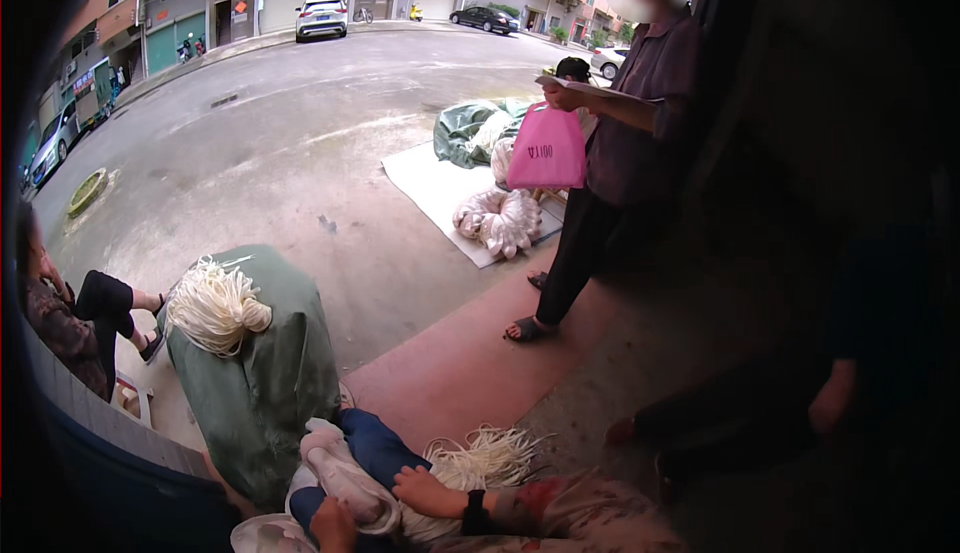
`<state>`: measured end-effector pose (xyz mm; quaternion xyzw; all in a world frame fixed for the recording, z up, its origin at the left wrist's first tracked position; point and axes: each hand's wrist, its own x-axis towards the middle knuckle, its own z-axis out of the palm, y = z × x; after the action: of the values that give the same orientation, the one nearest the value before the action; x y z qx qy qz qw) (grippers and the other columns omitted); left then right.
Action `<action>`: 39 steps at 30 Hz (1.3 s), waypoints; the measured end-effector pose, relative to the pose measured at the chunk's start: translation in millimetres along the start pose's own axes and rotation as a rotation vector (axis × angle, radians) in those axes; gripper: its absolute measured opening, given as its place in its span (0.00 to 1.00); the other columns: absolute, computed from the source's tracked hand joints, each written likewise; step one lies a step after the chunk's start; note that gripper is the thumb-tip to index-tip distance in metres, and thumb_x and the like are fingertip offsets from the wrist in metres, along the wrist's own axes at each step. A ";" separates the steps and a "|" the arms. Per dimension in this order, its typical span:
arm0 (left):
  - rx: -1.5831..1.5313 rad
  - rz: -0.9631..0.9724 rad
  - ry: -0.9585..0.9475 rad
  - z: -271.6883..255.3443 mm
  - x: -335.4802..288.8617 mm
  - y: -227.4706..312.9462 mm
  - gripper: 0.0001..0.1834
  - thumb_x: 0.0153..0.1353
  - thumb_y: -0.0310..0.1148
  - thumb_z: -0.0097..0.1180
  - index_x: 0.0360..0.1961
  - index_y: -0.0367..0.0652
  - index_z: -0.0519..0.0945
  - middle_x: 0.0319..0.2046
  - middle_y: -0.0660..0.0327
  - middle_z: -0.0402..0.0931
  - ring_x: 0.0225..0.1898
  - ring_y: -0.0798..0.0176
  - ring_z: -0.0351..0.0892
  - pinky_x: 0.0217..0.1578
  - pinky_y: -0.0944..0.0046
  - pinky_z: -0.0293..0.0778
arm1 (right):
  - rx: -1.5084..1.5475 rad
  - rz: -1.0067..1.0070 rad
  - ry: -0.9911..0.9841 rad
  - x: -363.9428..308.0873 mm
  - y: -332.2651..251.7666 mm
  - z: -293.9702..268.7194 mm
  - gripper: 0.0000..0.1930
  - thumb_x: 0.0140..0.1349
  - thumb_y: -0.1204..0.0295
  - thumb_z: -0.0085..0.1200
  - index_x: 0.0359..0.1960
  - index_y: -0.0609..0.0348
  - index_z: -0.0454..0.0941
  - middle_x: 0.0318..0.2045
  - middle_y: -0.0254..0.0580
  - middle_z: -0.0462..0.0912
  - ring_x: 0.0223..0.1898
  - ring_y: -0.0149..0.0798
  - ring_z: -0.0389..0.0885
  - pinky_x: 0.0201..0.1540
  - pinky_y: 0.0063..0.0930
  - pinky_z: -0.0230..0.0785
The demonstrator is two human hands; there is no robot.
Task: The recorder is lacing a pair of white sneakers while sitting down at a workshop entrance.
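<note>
At the lower edge, my left hand [333, 526] is closed beside a pale, whitish soft bundle [345, 468] lying across my lap. My right hand [428, 493], with a dark band at the wrist, reaches in from the right with fingers curled at the bundle's other side. What either hand pinches is too small to make out. Dark blue cloth [382, 448] shows beneath the bundle. Just past my right hand lies a heap of cream cords [487, 458].
A large green sack [255, 393] with a cream cord bundle [218, 305] on top stands at left. A person sits beyond it. Another person [640, 123] stands at right, with a pink bag [547, 148] nearby. A coiled white bundle [498, 221] lies on a white sheet [425, 188].
</note>
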<state>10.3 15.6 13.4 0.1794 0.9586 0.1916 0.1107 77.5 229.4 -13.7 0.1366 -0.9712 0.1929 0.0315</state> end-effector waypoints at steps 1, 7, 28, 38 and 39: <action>-0.060 0.047 -0.008 0.7 -2.0 7.0 0.12 0.53 0.37 0.52 0.29 0.37 0.75 0.28 0.46 0.76 0.32 0.44 0.77 0.34 0.50 0.72 | 0.000 0.018 -0.031 -4.8 0.2 -1.2 0.03 0.46 0.72 0.51 0.24 0.54 0.74 0.30 0.41 0.71 0.37 0.43 0.70 0.35 0.36 0.61; -0.227 0.354 -0.168 35.4 8.9 56.6 0.10 0.51 0.33 0.49 0.31 0.41 0.78 0.28 0.50 0.77 0.33 0.46 0.76 0.35 0.51 0.71 | 0.001 -0.005 -0.003 -5.2 2.6 0.3 0.05 0.47 0.72 0.48 0.25 0.51 0.76 0.27 0.36 0.72 0.37 0.40 0.70 0.37 0.35 0.59; -0.771 0.349 -0.536 -37.7 -10.9 106.8 0.06 0.56 0.31 0.50 0.28 0.39 0.74 0.16 0.56 0.67 0.17 0.54 0.68 0.20 0.59 0.66 | 0.378 0.128 0.748 -46.7 72.0 -209.6 0.17 0.51 0.76 0.52 0.45 0.61 0.69 0.28 0.42 0.77 0.32 0.41 0.75 0.40 0.30 0.67; -0.541 0.573 -0.380 -37.7 -2.5 120.7 0.06 0.59 0.29 0.49 0.34 0.38 0.76 0.20 0.56 0.68 0.21 0.61 0.69 0.22 0.63 0.66 | 0.729 0.078 1.104 -97.7 65.8 -327.9 0.19 0.59 0.68 0.48 0.52 0.63 0.66 0.31 0.37 0.74 0.33 0.30 0.73 0.39 0.26 0.67; -0.580 0.431 -0.509 -37.5 -4.4 121.4 0.07 0.60 0.30 0.49 0.33 0.38 0.76 0.17 0.57 0.67 0.20 0.63 0.68 0.21 0.63 0.65 | 0.678 0.135 0.851 -74.9 63.8 -281.1 0.16 0.62 0.66 0.46 0.47 0.65 0.69 0.35 0.41 0.75 0.35 0.31 0.74 0.39 0.28 0.68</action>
<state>40.4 106.3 97.2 0.3783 0.7480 0.4210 0.3467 134.1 412.9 214.1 -0.0135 -0.7626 0.5350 0.3633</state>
